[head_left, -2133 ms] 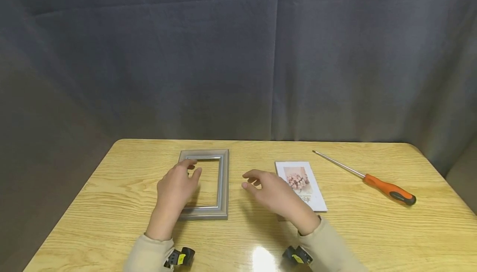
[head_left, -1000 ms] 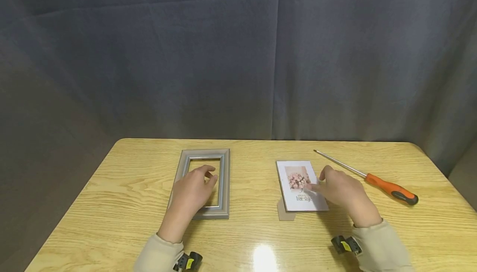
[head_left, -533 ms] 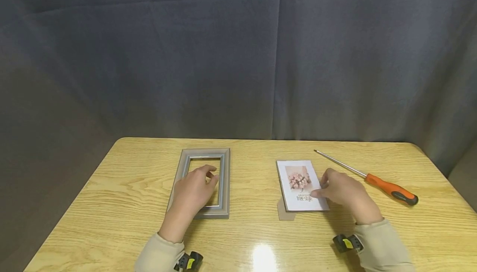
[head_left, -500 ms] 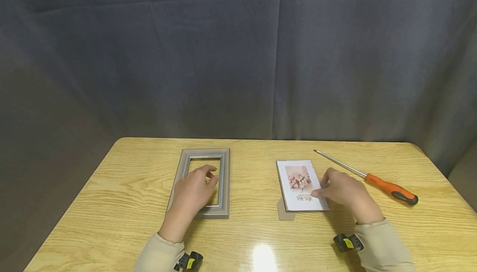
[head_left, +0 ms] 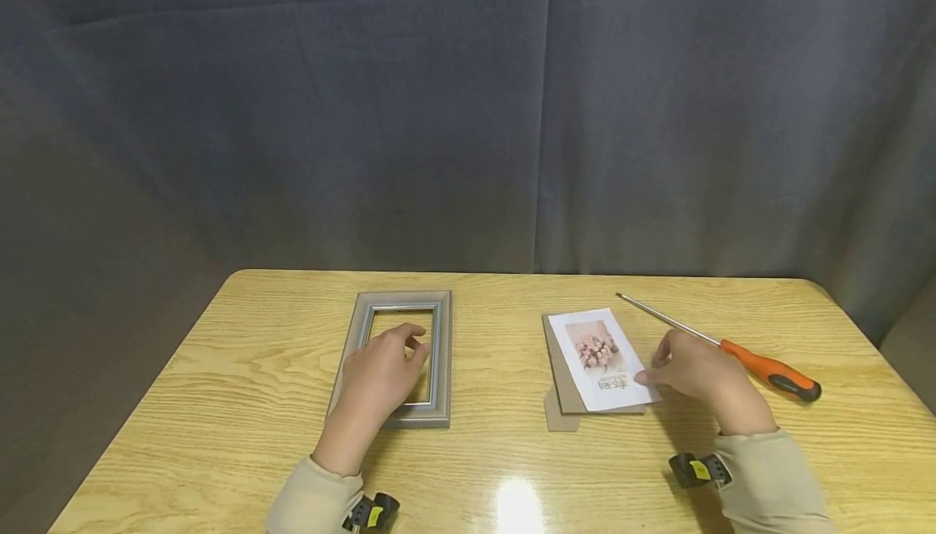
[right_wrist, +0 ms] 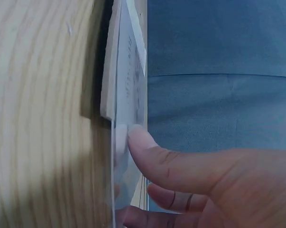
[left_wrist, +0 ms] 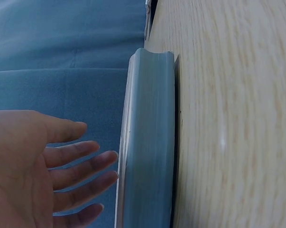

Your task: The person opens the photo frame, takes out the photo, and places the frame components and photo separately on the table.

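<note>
At the left of the table lies a grey-silver picture frame (head_left: 442, 355), its opening showing bare wood. My left hand (head_left: 383, 367) hovers over that opening, fingers loose and holding nothing; the left wrist view shows the same hand (left_wrist: 62, 175) beside the frame's edge (left_wrist: 150, 142). My right hand (head_left: 698, 375) pinches the lower right edge of a white printed picture (head_left: 592, 355) with pink flowers. Beneath the picture is a brown backing board (head_left: 559, 371) with a stand leg (head_left: 561, 418). In the right wrist view, a clear sheet (right_wrist: 121, 175) shows by the thumb (right_wrist: 154, 154).
A screwdriver (head_left: 764, 369) with an orange and black handle lies right of the board, its shaft pointing to the back left. The wooden table (head_left: 256, 339) ends at a dark grey curtain (head_left: 409, 136) behind.
My right hand moved from the middle to the picture, then drew it rightward, turning it askew and baring the board's left edge. My left hand shifted slightly right, then stayed over the frame.
</note>
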`<state>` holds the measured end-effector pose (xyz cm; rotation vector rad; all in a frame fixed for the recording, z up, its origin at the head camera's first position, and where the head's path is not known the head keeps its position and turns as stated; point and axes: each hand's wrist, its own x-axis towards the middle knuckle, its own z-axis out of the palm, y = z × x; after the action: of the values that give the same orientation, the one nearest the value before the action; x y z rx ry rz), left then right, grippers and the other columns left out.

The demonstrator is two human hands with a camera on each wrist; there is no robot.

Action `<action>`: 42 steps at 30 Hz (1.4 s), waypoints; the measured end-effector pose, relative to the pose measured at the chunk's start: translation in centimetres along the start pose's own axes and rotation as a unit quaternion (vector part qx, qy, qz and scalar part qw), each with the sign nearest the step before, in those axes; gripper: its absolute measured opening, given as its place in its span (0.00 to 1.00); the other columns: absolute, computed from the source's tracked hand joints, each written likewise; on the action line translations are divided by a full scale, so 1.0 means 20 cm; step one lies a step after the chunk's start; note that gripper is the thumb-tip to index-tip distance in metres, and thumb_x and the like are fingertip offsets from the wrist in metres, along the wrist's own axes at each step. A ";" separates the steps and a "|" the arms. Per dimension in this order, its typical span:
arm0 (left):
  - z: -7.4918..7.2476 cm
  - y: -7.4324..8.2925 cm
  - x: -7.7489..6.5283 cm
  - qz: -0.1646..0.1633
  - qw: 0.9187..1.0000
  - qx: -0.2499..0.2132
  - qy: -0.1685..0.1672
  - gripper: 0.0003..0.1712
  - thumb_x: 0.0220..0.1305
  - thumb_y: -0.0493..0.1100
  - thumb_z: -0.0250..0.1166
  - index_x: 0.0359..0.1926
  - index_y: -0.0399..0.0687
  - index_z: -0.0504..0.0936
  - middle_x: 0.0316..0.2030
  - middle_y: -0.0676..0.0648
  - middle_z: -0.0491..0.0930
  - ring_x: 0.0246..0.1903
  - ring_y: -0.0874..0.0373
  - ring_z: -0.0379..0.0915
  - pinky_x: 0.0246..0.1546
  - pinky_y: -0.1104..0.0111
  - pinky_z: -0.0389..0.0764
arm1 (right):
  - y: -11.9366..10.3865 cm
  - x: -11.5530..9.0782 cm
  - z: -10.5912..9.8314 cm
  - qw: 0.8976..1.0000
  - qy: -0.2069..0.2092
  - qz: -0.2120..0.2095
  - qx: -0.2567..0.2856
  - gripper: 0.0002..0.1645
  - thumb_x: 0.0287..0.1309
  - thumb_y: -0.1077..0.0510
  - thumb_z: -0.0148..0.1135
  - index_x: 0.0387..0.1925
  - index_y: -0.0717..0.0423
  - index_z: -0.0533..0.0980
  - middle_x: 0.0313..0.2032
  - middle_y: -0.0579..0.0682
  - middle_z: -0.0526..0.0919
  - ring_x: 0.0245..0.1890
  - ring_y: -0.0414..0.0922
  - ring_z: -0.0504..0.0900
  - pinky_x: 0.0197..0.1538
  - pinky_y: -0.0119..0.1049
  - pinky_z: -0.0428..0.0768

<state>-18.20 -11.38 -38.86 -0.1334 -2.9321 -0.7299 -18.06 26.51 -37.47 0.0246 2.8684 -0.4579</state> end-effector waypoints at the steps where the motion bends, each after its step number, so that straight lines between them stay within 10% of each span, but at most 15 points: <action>1: 0.00 0.00 0.00 0.000 1.000 0.000 0.000 0.18 0.62 0.49 0.59 0.50 0.49 0.82 0.40 0.49 0.88 0.12 0.61 0.64 0.10 0.70 0.65 | 0.00 0.00 0.00 1.000 -0.001 0.002 -0.001 0.34 0.41 0.39 0.69 0.36 0.64 0.75 0.29 0.54 0.79 0.28 0.46 0.72 0.28 0.38 0.71; 18: 0.00 0.00 0.00 0.004 1.000 -0.005 0.001 0.18 0.61 0.49 0.60 0.50 0.48 0.82 0.39 0.48 0.88 0.13 0.61 0.65 0.09 0.71 0.64 | -0.23 -0.09 -0.02 0.995 0.031 -0.072 -0.056 0.25 0.41 0.45 0.71 0.38 0.57 0.76 0.24 0.48 0.81 0.22 0.42 0.72 0.22 0.36 0.69; 29: 0.00 0.00 -0.01 0.008 1.000 -0.008 0.000 0.18 0.61 0.49 0.60 0.50 0.48 0.82 0.39 0.48 0.88 0.11 0.62 0.61 0.08 0.72 0.61 | -0.41 -0.15 0.12 0.981 0.033 -0.156 -0.115 0.40 0.25 0.48 0.77 0.49 0.57 0.79 0.47 0.59 0.85 0.44 0.55 0.82 0.39 0.54 0.83; 35: 0.01 0.00 -0.01 0.008 1.000 -0.009 0.004 0.18 0.62 0.49 0.60 0.50 0.48 0.82 0.39 0.49 0.88 0.11 0.62 0.61 0.08 0.72 0.61 | -0.43 -0.15 0.19 0.975 0.036 -0.167 -0.140 0.16 0.29 0.58 0.75 0.27 0.56 0.79 0.24 0.49 0.80 0.23 0.43 0.72 0.25 0.46 0.80; 42: 0.00 0.00 -0.01 0.008 1.000 -0.010 0.002 0.18 0.62 0.49 0.59 0.50 0.48 0.82 0.39 0.48 0.88 0.12 0.61 0.63 0.08 0.71 0.63 | -0.44 -0.15 0.17 0.973 0.059 -0.174 -0.140 0.06 0.35 0.64 0.69 0.19 0.55 0.79 0.21 0.49 0.81 0.20 0.42 0.70 0.24 0.42 0.78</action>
<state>-18.09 -11.31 -38.85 -0.1558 -2.9168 -0.7561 -14.82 17.12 -37.26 -0.5235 3.0330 -0.1069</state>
